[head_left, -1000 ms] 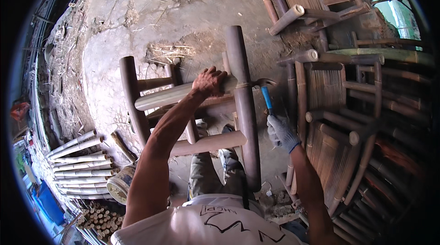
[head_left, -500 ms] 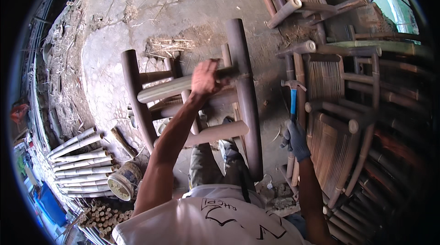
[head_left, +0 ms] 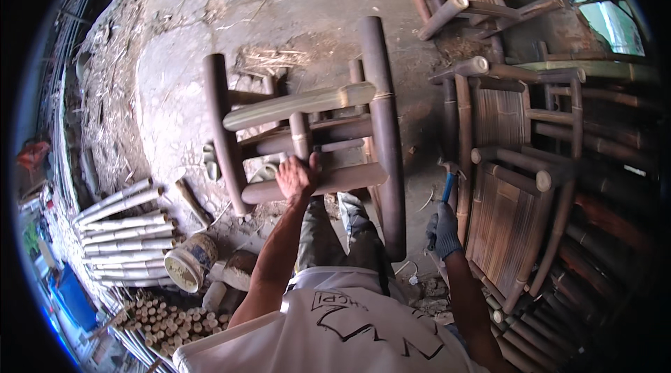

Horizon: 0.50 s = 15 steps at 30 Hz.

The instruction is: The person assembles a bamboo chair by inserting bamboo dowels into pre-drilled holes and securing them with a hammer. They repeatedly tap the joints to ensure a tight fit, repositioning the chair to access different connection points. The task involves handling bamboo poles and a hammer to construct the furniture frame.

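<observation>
Over bare concrete [head_left: 328, 10], the right hand [head_left: 444, 232] grips a hammer [head_left: 448, 188]; the left hand [head_left: 296, 179] (grip unclear) touches a bamboo frame [head_left: 300, 137].

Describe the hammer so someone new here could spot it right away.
Start at the large bamboo frame mid-picture, then go right to the gloved right hand. The hammer sticks up from its grip, head toward the picture's top. Its bright blue handle sets it apart from the brown chair beside it.
</observation>
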Available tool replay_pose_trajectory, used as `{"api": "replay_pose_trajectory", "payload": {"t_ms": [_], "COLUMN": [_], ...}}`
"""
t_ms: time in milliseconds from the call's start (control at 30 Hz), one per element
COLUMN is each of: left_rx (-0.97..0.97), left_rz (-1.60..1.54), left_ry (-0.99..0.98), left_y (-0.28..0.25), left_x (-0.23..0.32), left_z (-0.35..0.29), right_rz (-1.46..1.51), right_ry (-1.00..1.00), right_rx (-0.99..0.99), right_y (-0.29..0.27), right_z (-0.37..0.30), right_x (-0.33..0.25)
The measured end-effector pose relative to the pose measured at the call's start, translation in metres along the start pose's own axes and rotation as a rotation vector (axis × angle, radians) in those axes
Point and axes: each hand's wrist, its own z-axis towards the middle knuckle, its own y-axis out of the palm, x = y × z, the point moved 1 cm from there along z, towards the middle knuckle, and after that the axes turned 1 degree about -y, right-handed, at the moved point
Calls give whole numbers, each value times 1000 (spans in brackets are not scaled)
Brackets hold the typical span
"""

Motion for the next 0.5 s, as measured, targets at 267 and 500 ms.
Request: {"api": "replay_pose_trajectory", "payload": {"t_ms": [267, 500], "left_rx": [-88, 508], "left_rz": [-100, -751], "left_ry": [-23, -390], "left_y": [-10, -78], "left_x": [-2, -86], "left_z": [-2, -42], "right_rz": [-504, -1753], "right_ry": [-419, -1692], "right_rx": [-79, -793], "right_y": [74, 402], "right_z": [-29, -93], "right_x": [-73, -159]}}
